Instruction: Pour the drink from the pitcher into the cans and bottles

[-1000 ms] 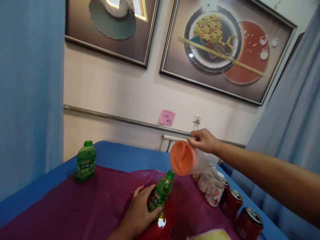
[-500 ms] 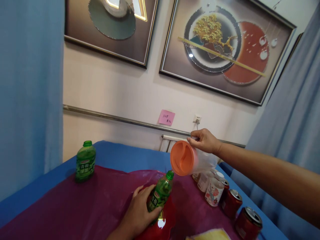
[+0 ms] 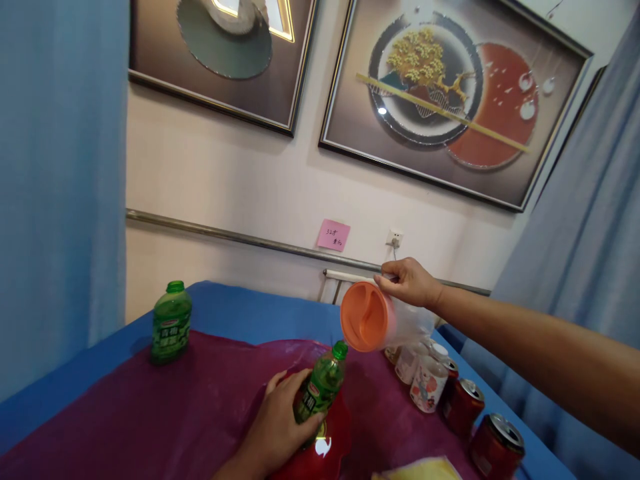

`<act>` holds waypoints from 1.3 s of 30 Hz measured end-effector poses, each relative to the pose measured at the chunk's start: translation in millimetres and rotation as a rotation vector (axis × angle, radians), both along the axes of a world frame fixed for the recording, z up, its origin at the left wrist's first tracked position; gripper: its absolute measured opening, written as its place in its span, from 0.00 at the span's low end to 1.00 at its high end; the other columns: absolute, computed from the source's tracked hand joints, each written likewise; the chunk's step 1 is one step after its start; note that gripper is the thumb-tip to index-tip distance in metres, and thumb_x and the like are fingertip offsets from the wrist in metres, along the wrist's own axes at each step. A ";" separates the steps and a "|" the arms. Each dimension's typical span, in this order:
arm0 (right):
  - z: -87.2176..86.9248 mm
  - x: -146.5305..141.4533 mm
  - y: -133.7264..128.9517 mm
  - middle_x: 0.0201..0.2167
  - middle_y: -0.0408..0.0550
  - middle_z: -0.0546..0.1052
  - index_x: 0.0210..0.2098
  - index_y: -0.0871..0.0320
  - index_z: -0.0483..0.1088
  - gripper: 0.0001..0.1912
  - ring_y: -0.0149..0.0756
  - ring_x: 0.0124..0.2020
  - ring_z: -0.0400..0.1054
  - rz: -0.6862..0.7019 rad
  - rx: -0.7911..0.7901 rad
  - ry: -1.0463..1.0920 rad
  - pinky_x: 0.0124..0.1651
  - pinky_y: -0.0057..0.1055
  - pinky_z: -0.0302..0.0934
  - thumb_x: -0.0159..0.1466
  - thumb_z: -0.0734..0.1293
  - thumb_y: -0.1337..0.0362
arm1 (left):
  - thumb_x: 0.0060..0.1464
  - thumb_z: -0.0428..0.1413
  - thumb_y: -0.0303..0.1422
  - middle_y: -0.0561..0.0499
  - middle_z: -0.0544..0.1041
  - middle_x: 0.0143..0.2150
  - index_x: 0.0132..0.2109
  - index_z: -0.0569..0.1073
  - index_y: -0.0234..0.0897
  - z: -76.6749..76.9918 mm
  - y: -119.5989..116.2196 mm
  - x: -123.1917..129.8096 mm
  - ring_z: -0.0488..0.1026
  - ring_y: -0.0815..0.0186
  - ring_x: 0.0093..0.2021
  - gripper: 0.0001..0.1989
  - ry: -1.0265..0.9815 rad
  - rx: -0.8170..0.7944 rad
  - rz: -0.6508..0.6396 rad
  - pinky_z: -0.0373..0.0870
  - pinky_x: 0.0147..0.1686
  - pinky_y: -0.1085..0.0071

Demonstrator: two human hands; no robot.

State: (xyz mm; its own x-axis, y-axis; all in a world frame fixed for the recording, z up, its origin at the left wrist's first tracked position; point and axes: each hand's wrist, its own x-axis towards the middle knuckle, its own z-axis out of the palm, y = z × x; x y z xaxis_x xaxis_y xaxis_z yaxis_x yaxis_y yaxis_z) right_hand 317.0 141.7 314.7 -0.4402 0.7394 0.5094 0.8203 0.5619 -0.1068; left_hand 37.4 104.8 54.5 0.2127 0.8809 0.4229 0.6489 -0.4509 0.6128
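My left hand (image 3: 283, 417) is wrapped round a green plastic bottle (image 3: 323, 385), which leans to the right over a red dish (image 3: 334, 427). The bottle's mouth is uncapped. Up and to the right, my right hand (image 3: 411, 283) grips the handle of a clear pitcher with an orange lid (image 3: 365, 317). The pitcher is tipped on its side, its lid facing left and its lower rim close to the bottle's mouth. Whether liquid is running between them is too small to tell. A second green bottle (image 3: 171, 323) stands upright at the far left of the table.
Along the right edge stand a white-capped patterned bottle (image 3: 429, 380), red cans (image 3: 497, 445) and other bottles partly hidden by the pitcher. A yellow cloth (image 3: 420, 469) lies at the front. Purple plastic sheeting (image 3: 200, 407) covers the blue table (image 3: 240, 310). Blue curtains (image 3: 60, 167) hang at both sides.
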 end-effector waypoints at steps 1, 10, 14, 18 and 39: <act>0.0 -0.1 -0.1 0.17 0.37 0.52 0.18 0.54 0.53 0.21 0.28 0.21 0.47 0.000 -0.001 -0.001 0.26 0.30 0.42 0.62 0.61 0.51 | 0.45 0.66 0.36 0.43 0.81 0.57 0.59 0.76 0.40 0.6 -0.6 0.0 0.73 0.45 0.62 0.32 0.003 -0.001 0.000 0.66 0.65 0.44; 1.2 -0.2 -0.2 0.17 0.37 0.52 0.18 0.54 0.52 0.21 0.28 0.21 0.47 0.010 0.004 0.003 0.26 0.30 0.42 0.62 0.61 0.51 | 0.46 0.64 0.38 0.41 0.80 0.59 0.61 0.75 0.37 4.8 -0.3 0.5 0.71 0.42 0.64 0.33 0.043 -0.057 0.007 0.66 0.64 0.44; 1.7 -0.6 -1.3 0.17 0.37 0.52 0.18 0.54 0.52 0.21 0.28 0.21 0.46 0.011 0.004 0.001 0.26 0.29 0.42 0.62 0.61 0.51 | 0.45 0.64 0.37 0.42 0.80 0.59 0.61 0.75 0.39 5.2 -1.7 0.2 0.71 0.43 0.64 0.33 0.023 -0.047 0.008 0.66 0.64 0.44; 2.2 -1.5 -1.6 0.17 0.37 0.51 0.18 0.53 0.51 0.21 0.28 0.21 0.46 0.015 0.008 -0.003 0.26 0.29 0.42 0.61 0.61 0.52 | 0.45 0.64 0.37 0.42 0.81 0.58 0.61 0.75 0.39 6.5 -2.4 -0.1 0.72 0.43 0.63 0.33 0.012 -0.033 -0.005 0.66 0.65 0.43; 3.9 -2.5 -1.9 0.17 0.37 0.51 0.19 0.53 0.51 0.22 0.28 0.21 0.45 0.017 0.004 0.000 0.26 0.30 0.42 0.61 0.61 0.51 | 0.45 0.65 0.38 0.42 0.81 0.58 0.60 0.76 0.40 4.7 -1.4 0.2 0.72 0.43 0.62 0.32 0.013 -0.016 0.000 0.66 0.65 0.44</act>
